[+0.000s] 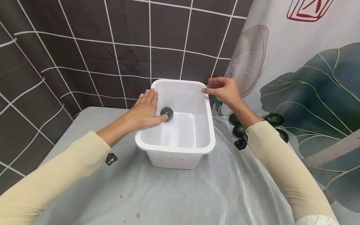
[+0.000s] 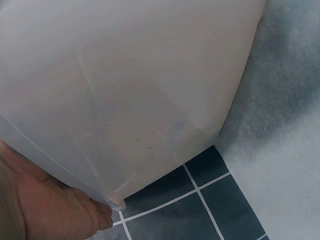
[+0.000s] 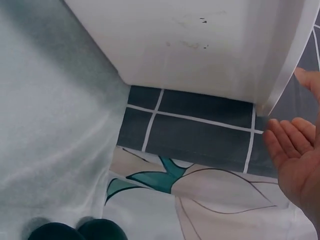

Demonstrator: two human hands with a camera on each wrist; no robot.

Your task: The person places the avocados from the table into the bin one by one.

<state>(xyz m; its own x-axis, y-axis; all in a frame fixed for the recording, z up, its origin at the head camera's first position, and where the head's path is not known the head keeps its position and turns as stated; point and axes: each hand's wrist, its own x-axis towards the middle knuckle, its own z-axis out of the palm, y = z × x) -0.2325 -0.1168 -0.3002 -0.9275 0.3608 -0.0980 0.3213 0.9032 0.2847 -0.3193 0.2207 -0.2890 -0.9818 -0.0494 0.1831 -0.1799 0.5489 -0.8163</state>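
A white plastic tub [image 1: 177, 149] stands on the grey cloth, and one dark green, rounded thing like an avocado [image 1: 167, 112] lies inside at its left. My left hand [image 1: 144, 113] is at the tub's left rim with straight fingers; its thumb reaches over the inside and overlaps the green thing in the head view. Whether they touch, I cannot tell. At the back right corner, my right hand [image 1: 223, 90] has its thumb at the rim. In the right wrist view, the right hand's fingers [image 3: 290, 137] are extended beside the tub wall, apart from it.
Several more dark green oval things [image 1: 274, 119] lie on the cloth to the right, partly hidden by the right forearm. Grey cloth [image 1: 174, 193] covers the table. Behind hangs a dark curtain [image 1: 129, 59] with white grid lines; a leaf-patterned one [image 1: 315, 90] hangs at right.
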